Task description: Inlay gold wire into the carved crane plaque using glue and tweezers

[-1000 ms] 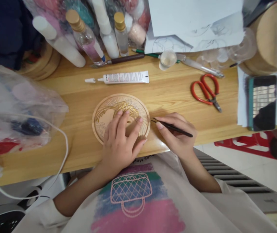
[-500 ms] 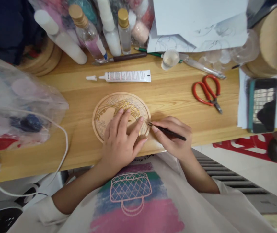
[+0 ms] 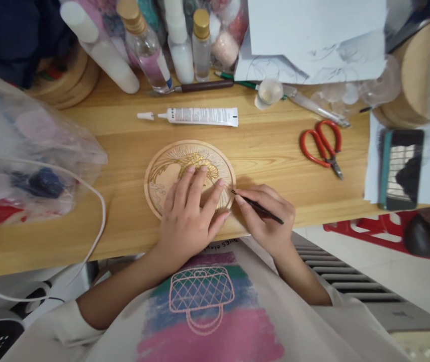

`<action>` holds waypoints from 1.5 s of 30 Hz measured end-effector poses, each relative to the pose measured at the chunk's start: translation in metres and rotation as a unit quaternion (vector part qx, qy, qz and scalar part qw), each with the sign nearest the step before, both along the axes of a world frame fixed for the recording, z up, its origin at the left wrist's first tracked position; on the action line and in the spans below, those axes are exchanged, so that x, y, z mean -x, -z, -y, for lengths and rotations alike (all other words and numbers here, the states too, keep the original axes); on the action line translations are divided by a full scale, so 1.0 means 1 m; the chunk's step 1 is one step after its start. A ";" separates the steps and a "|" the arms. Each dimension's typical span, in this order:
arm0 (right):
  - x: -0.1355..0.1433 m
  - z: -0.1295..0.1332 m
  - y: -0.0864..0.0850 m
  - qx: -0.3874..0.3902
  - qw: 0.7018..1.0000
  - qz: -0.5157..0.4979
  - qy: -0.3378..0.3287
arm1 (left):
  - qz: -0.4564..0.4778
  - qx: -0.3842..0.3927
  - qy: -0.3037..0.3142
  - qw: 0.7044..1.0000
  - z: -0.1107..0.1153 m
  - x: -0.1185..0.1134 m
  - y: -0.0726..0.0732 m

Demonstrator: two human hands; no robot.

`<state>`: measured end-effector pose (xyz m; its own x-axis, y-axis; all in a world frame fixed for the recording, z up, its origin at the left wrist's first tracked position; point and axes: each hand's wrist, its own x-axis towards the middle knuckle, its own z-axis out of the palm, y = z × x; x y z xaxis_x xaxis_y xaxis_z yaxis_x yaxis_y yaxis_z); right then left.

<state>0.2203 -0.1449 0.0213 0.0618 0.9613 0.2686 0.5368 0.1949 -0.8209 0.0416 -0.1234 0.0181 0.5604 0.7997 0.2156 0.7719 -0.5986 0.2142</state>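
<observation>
On the table lies a round wooden plaque with a raised rim, engraved lines and gold wire-like detail on its upper half. My left hand rests palm down over its lower part, fingers spread, hiding much of the pattern. At the plaque's right edge, my right hand grips slim black tweezers between thumb and fingers. Their tips point left, at the rim near my left index finger and thumb. Anything between those tips is too small to make out.
Beyond the plaque lies a white glue tube with its cap off. Red-handled pliers and a phone are to the right. Bottles and papers line the back. A plastic bag and white cable occupy the left.
The view has shifted slightly. My left hand stays spread on the plaque, and my right hand keeps the tweezers at its right edge with hardly any movement.
</observation>
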 end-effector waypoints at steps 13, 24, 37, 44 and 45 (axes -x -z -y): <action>-0.010 -0.006 -0.001 0.050 0.997 -0.049 -0.023 | 0.018 0.026 -0.003 0.999 0.000 0.000 0.002; -0.006 -0.003 -0.001 0.034 0.999 -0.039 -0.002 | 0.007 -0.007 -0.002 1.000 0.000 -0.001 0.001; 0.002 0.007 0.003 -0.049 0.995 0.088 -0.003 | 0.015 -0.014 0.003 1.000 0.000 0.001 0.002; 0.006 0.010 0.006 -0.082 0.990 0.117 0.011 | 0.016 -0.024 0.002 1.000 0.000 0.002 0.002; 0.007 0.010 0.007 -0.084 0.989 0.118 0.011 | 0.015 -0.026 0.002 1.000 0.000 0.002 0.001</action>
<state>0.2136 -0.1553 0.0147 -0.0020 0.9013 0.4332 0.7153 0.3040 -0.6292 0.0397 -0.1232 0.0167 0.5555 0.7853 0.2734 0.7633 -0.6120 0.2068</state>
